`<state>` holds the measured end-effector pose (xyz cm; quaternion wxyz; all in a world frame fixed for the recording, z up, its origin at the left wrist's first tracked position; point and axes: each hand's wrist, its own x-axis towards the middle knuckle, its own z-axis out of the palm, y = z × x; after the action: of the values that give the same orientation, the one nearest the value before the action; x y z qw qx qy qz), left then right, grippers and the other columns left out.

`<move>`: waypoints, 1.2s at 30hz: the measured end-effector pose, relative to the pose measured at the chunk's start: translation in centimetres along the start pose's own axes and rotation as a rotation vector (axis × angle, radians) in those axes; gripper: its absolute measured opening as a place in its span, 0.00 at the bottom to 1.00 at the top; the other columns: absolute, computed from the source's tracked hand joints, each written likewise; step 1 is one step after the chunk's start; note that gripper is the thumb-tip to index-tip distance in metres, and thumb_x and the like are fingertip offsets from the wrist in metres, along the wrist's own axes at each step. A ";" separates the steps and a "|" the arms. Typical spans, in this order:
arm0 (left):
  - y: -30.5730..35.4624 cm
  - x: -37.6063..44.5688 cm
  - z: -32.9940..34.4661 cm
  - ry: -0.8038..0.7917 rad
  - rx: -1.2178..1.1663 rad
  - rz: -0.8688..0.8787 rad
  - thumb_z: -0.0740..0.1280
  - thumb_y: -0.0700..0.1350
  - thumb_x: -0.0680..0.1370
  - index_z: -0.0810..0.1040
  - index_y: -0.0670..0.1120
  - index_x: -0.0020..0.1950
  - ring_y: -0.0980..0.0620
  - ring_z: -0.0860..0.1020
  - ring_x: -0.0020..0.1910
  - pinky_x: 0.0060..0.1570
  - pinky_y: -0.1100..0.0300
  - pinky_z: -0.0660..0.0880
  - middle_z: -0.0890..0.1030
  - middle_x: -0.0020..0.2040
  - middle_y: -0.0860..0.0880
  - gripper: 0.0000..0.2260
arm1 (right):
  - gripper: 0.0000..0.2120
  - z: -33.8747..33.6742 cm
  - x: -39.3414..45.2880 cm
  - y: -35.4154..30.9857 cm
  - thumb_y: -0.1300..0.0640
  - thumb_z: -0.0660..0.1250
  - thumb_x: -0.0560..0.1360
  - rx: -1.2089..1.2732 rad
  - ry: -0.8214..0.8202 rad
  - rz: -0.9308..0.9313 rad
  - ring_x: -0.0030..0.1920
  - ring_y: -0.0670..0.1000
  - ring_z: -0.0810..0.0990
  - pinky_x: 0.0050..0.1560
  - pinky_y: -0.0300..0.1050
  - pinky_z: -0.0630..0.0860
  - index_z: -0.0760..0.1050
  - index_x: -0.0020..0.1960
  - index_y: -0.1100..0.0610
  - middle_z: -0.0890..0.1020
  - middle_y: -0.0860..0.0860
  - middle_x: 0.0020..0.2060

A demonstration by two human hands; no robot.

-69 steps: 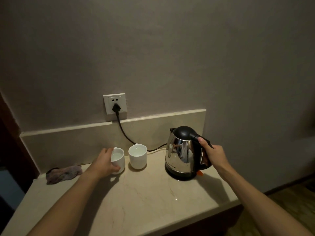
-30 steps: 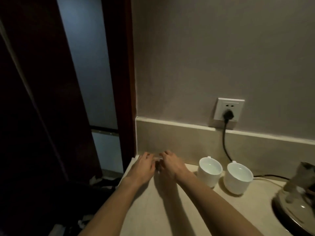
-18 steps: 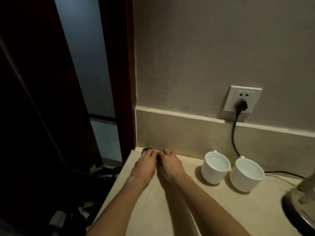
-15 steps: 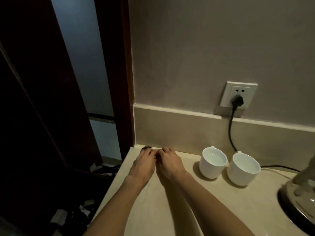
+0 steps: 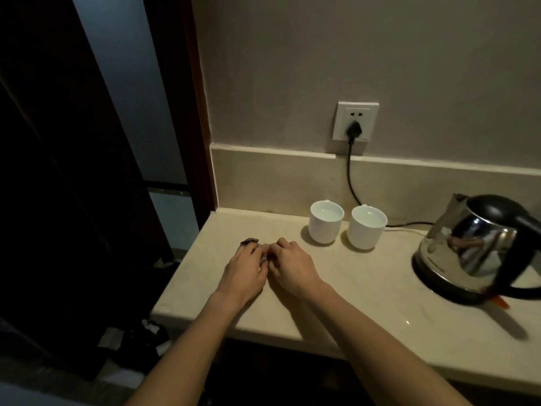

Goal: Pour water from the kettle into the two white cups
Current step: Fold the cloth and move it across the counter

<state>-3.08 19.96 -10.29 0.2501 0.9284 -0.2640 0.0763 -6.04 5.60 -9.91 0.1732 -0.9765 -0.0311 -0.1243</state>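
Note:
Two white cups, the left cup and the right cup, stand side by side near the back of the beige counter, each with water in it. The steel kettle with a black lid and handle sits on its base at the right, and neither hand touches it. My left hand and my right hand lie palm down, side by side, left of the cups. Their fingers curl on a small dark cloth that only peeks out at the fingertips.
A black cord runs from the wall socket down behind the cups toward the kettle. The counter ends at a dark door frame on the left. Litter lies on the floor below that edge.
My hands have let go of the left cup and the kettle handle and gone to the cloth at the counter's left. Since then they slid it from the back wall toward me.

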 end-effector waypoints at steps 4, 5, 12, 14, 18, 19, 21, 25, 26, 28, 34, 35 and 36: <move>2.5 -3.6 0.8 0.018 0.009 0.017 0.60 0.48 0.84 0.73 0.50 0.72 0.52 0.70 0.68 0.65 0.56 0.72 0.74 0.69 0.51 0.16 | 0.15 -0.8 -4.6 0.7 0.48 0.58 0.81 -0.004 0.030 -0.008 0.52 0.51 0.75 0.48 0.50 0.79 0.74 0.65 0.49 0.77 0.48 0.55; 3.2 -4.3 1.1 0.023 0.017 0.027 0.60 0.48 0.84 0.73 0.50 0.71 0.53 0.70 0.67 0.64 0.56 0.72 0.74 0.69 0.51 0.16 | 0.16 -1.0 -5.8 0.9 0.47 0.57 0.81 -0.025 0.037 -0.006 0.52 0.51 0.75 0.47 0.50 0.79 0.73 0.66 0.48 0.77 0.47 0.56; 6.9 -6.0 3.6 0.003 -0.023 0.131 0.60 0.48 0.83 0.75 0.50 0.69 0.54 0.70 0.68 0.64 0.59 0.71 0.75 0.68 0.52 0.16 | 0.16 -2.8 -11.1 3.7 0.47 0.58 0.79 -0.059 0.060 0.067 0.52 0.50 0.77 0.41 0.49 0.79 0.74 0.65 0.44 0.78 0.43 0.56; 7.7 -5.6 4.1 -0.008 -0.043 0.145 0.59 0.48 0.83 0.75 0.49 0.70 0.54 0.69 0.69 0.65 0.59 0.71 0.75 0.68 0.51 0.15 | 0.16 -3.4 -11.3 4.6 0.47 0.58 0.78 -0.055 0.064 0.111 0.52 0.49 0.77 0.44 0.49 0.80 0.76 0.64 0.43 0.79 0.42 0.57; 9.2 -3.8 5.1 -0.002 -0.084 0.142 0.58 0.48 0.84 0.74 0.50 0.71 0.55 0.68 0.70 0.67 0.60 0.70 0.74 0.69 0.53 0.15 | 0.15 -4.6 -10.4 6.2 0.50 0.62 0.79 -0.010 0.082 0.162 0.53 0.47 0.79 0.50 0.44 0.79 0.79 0.63 0.46 0.81 0.44 0.56; 9.4 -3.2 5.3 -0.003 -0.095 0.136 0.58 0.48 0.85 0.74 0.50 0.71 0.55 0.68 0.70 0.67 0.60 0.69 0.74 0.69 0.53 0.15 | 0.14 -4.8 -10.0 6.6 0.51 0.63 0.79 -0.002 0.086 0.168 0.53 0.47 0.79 0.51 0.43 0.79 0.79 0.63 0.47 0.81 0.44 0.57; 9.7 -1.7 5.8 -0.009 -0.116 0.123 0.58 0.47 0.85 0.73 0.51 0.71 0.55 0.68 0.70 0.66 0.60 0.70 0.73 0.70 0.52 0.15 | 0.14 -4.9 -9.0 7.3 0.53 0.64 0.79 0.007 0.095 0.188 0.54 0.48 0.79 0.52 0.42 0.78 0.79 0.64 0.48 0.82 0.45 0.58; 9.9 0.8 6.3 -0.025 -0.123 0.070 0.59 0.47 0.85 0.74 0.51 0.71 0.53 0.72 0.68 0.65 0.57 0.72 0.74 0.69 0.51 0.15 | 0.14 -4.8 -6.6 8.4 0.53 0.63 0.79 0.012 0.097 0.221 0.53 0.49 0.80 0.49 0.42 0.75 0.80 0.63 0.48 0.83 0.46 0.57; 9.9 1.1 6.4 -0.028 -0.121 0.063 0.59 0.47 0.85 0.74 0.51 0.71 0.53 0.72 0.67 0.65 0.57 0.73 0.74 0.69 0.51 0.15 | 0.14 -4.7 -6.3 8.6 0.53 0.63 0.79 0.013 0.097 0.226 0.53 0.50 0.80 0.48 0.42 0.75 0.81 0.63 0.48 0.83 0.46 0.56; 9.8 1.3 6.4 -0.026 -0.122 0.066 0.60 0.48 0.85 0.74 0.51 0.71 0.53 0.73 0.67 0.65 0.56 0.73 0.75 0.69 0.51 0.15 | 0.14 -4.7 -6.1 8.8 0.54 0.63 0.79 0.016 0.097 0.233 0.52 0.50 0.80 0.47 0.42 0.73 0.81 0.62 0.48 0.83 0.47 0.56; 10.2 -0.2 6.6 -0.019 -0.098 0.147 0.60 0.48 0.85 0.75 0.51 0.71 0.53 0.73 0.65 0.63 0.57 0.74 0.75 0.67 0.51 0.15 | 0.13 -5.1 -8.4 8.5 0.53 0.63 0.80 0.027 0.100 0.244 0.54 0.49 0.79 0.51 0.45 0.78 0.79 0.62 0.49 0.81 0.47 0.57; 10.5 -0.8 6.7 -0.014 -0.100 0.162 0.60 0.48 0.84 0.75 0.51 0.70 0.54 0.73 0.65 0.63 0.58 0.75 0.75 0.67 0.51 0.15 | 0.13 -5.3 -9.2 8.6 0.52 0.63 0.80 0.025 0.103 0.249 0.55 0.48 0.79 0.52 0.44 0.78 0.79 0.63 0.49 0.81 0.46 0.58; 11.0 -1.4 6.8 -0.008 -0.102 0.175 0.60 0.48 0.84 0.75 0.51 0.70 0.54 0.73 0.65 0.62 0.58 0.75 0.75 0.67 0.52 0.14 | 0.14 -5.5 -10.2 8.6 0.52 0.63 0.80 0.021 0.102 0.256 0.56 0.47 0.78 0.54 0.42 0.78 0.79 0.63 0.48 0.81 0.45 0.59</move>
<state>-10.01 9.07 -11.92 0.2885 0.8881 -0.3488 0.0807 -16.26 -4.56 -10.30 0.1993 -0.9630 0.1013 -0.1502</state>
